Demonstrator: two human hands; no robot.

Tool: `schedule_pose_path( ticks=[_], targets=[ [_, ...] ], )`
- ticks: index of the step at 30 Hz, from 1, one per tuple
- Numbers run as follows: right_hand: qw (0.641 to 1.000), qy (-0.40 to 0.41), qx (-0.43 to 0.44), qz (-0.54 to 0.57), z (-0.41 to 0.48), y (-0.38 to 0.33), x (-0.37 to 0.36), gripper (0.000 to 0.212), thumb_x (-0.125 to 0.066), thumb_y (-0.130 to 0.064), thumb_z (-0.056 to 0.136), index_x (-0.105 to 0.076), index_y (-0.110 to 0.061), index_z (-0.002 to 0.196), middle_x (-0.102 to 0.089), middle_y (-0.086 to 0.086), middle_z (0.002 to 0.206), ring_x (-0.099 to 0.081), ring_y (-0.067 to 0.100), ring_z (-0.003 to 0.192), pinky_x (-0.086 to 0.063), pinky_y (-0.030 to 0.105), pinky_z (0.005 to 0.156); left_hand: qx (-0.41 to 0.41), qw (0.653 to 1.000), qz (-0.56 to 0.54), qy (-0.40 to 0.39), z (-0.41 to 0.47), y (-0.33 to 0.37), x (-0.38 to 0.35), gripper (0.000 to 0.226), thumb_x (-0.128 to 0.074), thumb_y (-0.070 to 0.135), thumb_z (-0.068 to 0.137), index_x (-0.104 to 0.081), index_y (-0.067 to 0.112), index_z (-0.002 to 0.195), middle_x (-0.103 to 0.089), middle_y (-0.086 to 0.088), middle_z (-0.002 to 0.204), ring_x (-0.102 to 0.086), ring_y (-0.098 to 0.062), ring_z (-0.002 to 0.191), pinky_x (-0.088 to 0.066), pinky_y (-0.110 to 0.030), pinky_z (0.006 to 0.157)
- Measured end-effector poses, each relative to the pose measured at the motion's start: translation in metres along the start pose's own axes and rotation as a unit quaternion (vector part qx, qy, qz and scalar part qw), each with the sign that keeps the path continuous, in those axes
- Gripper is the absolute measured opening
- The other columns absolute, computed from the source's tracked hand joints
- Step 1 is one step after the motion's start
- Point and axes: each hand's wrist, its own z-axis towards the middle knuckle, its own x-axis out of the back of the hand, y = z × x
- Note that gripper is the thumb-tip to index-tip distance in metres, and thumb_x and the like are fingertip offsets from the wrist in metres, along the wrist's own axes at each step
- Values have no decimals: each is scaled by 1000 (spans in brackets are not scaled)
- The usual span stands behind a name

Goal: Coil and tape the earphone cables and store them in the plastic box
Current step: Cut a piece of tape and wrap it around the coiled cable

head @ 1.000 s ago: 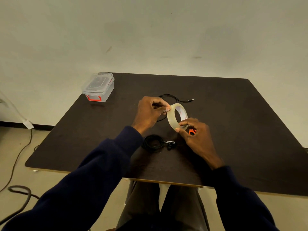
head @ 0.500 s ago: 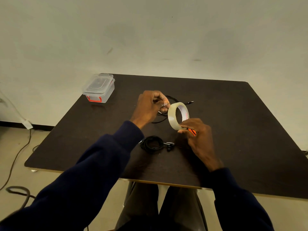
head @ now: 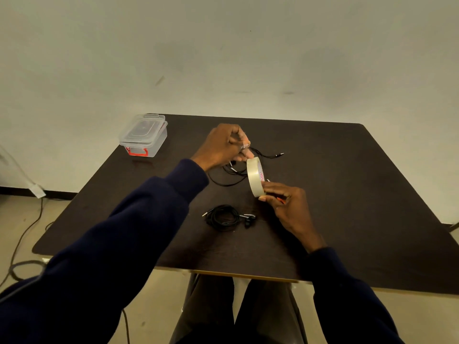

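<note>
Right hand (head: 290, 209) grips the upright round translucent tape roll (head: 253, 177); left hand (head: 222, 146), held apart, pinches its free end (head: 245, 145).

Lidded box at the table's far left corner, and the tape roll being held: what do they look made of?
Clear lidded box: likely rigid plastic, glossy; its walls are see-through, with a red latch. Pale tape roll: probably plastic film, shiny and translucent; red print shows on its core.
</note>
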Motion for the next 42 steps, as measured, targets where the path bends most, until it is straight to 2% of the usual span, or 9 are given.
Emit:
schedule_pose_path(
  ticks=[3,8,12,15,22,28,33,39,42],
  targets=[
    [1000,-4,-21,-1,-1,-1,1,37,-82,-8,83,-74,-13,119,-71,2,128,-60,7,125,-50,27,109,24,1000,-13,-3,6,5,2,3,-70,-1,93,-68,1,90,-75,-14,88,-78,-18,75,-57,-17,59],
    [999,28,-26,-12,-7,3,9,50,-79,-1,85,-71,-22,129,-65,-3,139,-54,4,134,-44,24,113,38,999,4,-36,16,8,2,9,-72,2,93,-68,5,85,-76,-20,90,-79,-24,81,-62,-25,63],
    [964,57,-128,-225,-8,13,22,51,-76,-27,91,-62,-16,139,-62,4,139,-51,22,133,-46,40,110,30,998,34,-44,19,11,-1,7,-71,1,92,-67,-4,90,-76,-24,90,-78,-34,86,-64,-50,80],
    [936,2,-142,-321,-5,9,27,46,-72,-43,92,-70,-16,129,-64,6,127,-51,26,120,-41,32,93,21,997,46,-51,21,14,-3,12,-73,0,90,-67,-10,93,-75,-27,91,-76,-40,87,-61,-57,83],
    [896,-64,-148,-415,-1,-25,25,30,-68,-26,98,-69,-12,125,-58,10,120,-54,28,116,-48,37,79,22,997,42,-60,23,14,0,7,-68,1,95,-67,-6,96,-74,-16,89,-79,-22,82,-64,-28,63],
    [850,-110,-148,-494,-10,-42,34,23,-62,-10,92,-59,-11,115,-57,12,126,-52,31,122,-49,40,81,19,997,33,-73,26,8,5,7,-67,1,95,-66,-5,97,-72,-10,92,-77,-27,89,-61,-24,65],
    [871,-102,-135,-462,-16,-29,33,36,-61,-13,95,-56,-16,131,-49,9,128,-45,27,123,-50,35,81,19,996,38,-79,28,4,4,9,-65,4,97,-66,-4,100,-72,-12,99,-77,-27,90,-64,-30,71],
    [915,-30,-137,-380,-37,-17,32,58,-60,-10,96,-42,-18,151,-48,8,144,-43,26,132,-47,39,95,11,995,31,-89,30,5,3,10,-69,4,94,-67,-4,99,-74,-9,95,-78,-24,89,-65,-34,74],
    [934,9,-138,-329,-40,-10,32,53,-60,-17,99,-44,-17,150,-55,9,142,-50,28,130,-46,44,102,7,995,35,-91,31,8,3,10,-68,4,95,-67,-5,98,-74,-9,93,-78,-21,86,-64,-30,70]
  ],
)
